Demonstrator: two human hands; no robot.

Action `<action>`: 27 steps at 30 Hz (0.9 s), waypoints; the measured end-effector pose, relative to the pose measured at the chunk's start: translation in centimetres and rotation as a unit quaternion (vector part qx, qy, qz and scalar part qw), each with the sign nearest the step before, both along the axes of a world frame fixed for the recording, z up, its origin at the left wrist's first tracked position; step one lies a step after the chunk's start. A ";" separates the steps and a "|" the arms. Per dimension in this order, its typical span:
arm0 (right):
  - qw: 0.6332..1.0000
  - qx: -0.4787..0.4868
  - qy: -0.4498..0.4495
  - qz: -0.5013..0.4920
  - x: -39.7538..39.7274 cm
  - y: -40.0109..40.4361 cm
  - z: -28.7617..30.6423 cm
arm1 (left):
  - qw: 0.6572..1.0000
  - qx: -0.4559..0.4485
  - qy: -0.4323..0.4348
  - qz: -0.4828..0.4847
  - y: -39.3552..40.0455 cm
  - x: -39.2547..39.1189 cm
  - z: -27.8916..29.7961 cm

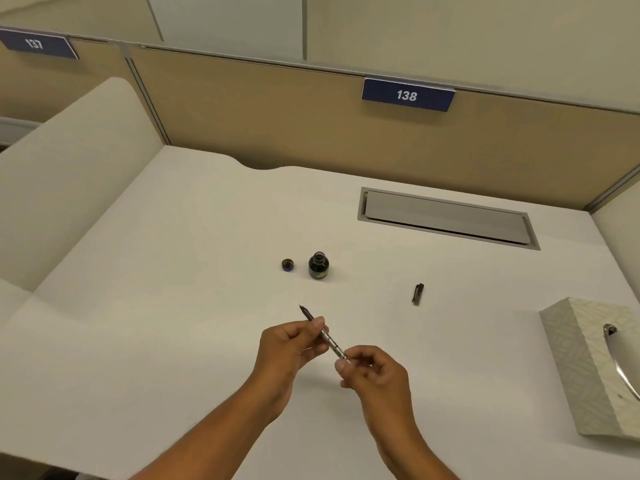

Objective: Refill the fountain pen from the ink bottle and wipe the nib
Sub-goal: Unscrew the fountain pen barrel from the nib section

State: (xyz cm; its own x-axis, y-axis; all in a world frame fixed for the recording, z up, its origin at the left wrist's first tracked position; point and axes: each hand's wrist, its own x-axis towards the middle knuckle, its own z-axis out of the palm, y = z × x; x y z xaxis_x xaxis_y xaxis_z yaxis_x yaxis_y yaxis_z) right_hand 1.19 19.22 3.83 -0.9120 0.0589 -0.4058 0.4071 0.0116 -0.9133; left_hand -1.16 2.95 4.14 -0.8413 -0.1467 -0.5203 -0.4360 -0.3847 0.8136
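A slim fountain pen [327,336] is held above the white desk [173,271], nib pointing up and away to the left. My left hand [291,344] grips its front section and my right hand [374,372] pinches its rear end. Beyond the hands stands a small open ink bottle [318,266] with dark ink. Its round cap [287,265] lies just to its left. The pen's dark cap [418,294] lies on the desk to the right.
A patterned tissue box [588,368] sits at the right edge. A grey cable hatch [446,218] is set into the desk at the back right. Tan partition walls with number plates 137 and 138 close off the back.
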 end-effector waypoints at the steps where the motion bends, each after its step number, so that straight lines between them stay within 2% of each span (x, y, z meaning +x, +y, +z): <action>1: 1.000 -0.005 -0.007 0.006 0.0 -0.4 0.0 | 1.000 -0.004 0.004 0.006 -0.3 0.0 0.1; 4: 0.995 -0.064 -0.063 0.030 0.0 -2.0 1.3 | 1.000 -0.011 0.015 0.022 -1.0 0.1 0.4; 5: 0.996 -0.056 -0.060 0.035 -0.2 -2.3 1.3 | 1.000 -0.009 0.017 0.024 -1.2 0.1 0.5; 8: 1.000 0.021 0.002 0.007 -0.3 -2.9 1.1 | 1.000 0.007 0.013 0.013 -1.8 -0.1 0.7; 11: 0.998 0.037 0.033 -0.035 -0.6 -3.7 1.1 | 1.000 0.025 0.004 -0.002 -2.7 -0.7 1.1; 14: 0.998 -0.029 -0.024 -0.048 -1.1 -5.2 1.9 | 1.000 0.027 0.011 -0.005 -3.4 -1.4 1.4; 16: 0.997 -0.036 -0.062 -0.034 -1.5 -5.8 1.8 | 1.000 0.023 0.020 -0.005 -3.9 -1.9 1.4; 20: 0.998 0.058 0.007 -0.035 -1.7 -6.5 1.7 | 0.999 0.035 0.018 -0.006 -4.7 -2.5 1.4; 23: 0.994 0.082 0.051 -0.057 -1.8 -7.0 1.5 | 0.998 0.051 0.016 -0.012 -5.4 -2.8 1.4; 25: 0.996 0.041 0.045 -0.068 -2.0 -7.5 1.7 | 0.999 0.047 0.021 -0.013 -6.0 -3.0 1.4; 27: 0.997 -0.024 -0.005 -0.076 -2.3 -8.2 1.9 | 0.999 0.036 0.023 -0.007 -6.3 -3.2 1.4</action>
State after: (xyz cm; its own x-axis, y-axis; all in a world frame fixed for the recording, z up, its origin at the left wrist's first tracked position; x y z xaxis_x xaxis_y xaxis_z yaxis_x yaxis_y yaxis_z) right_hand -1.07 11.04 5.72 -0.8900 0.1763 -0.4204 0.4097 -0.0951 -0.9072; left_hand -4.33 -3.33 5.53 -0.8663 -0.0980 -0.4898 -0.4050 -0.4359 0.8037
